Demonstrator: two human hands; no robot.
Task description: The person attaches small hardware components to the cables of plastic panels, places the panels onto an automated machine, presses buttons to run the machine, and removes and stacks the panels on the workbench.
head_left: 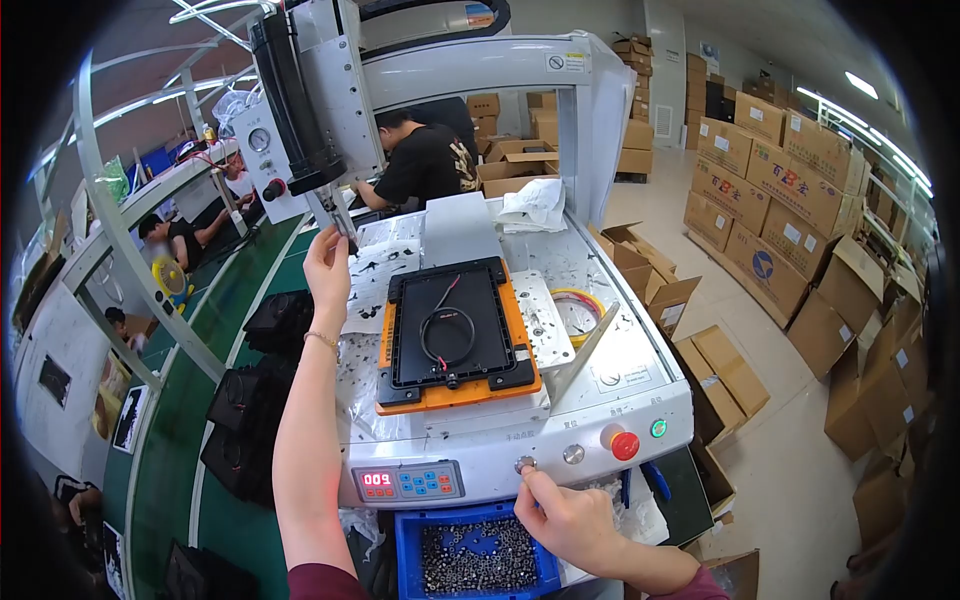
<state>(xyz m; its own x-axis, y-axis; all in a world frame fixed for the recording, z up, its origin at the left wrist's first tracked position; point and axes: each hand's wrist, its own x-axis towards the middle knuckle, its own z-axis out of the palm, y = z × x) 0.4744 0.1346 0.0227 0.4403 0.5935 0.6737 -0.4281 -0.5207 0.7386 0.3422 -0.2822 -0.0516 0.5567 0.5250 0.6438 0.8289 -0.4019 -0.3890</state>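
My left hand [328,268] is raised at the lower end of the glue dispenser's nozzle [335,212], fingers pinched around its tip. What else may lie between those fingers is hidden. One finger of my right hand [572,522] rests on a round metal push button [525,464] on the machine's front panel, the other fingers curled in. Between my hands, a black rectangular plastic housing [418,345] lies in an orange fixture [458,397]. A coiled black cable [447,336] with red ends sits inside the housing.
A red emergency stop [624,445] and a digital display [377,480] are on the panel. Below stands a blue bin [408,555] of small metal parts. Black housings [240,400] line the green conveyor at left. A co-worker [428,160] sits behind; cartons [760,190] are stacked right.
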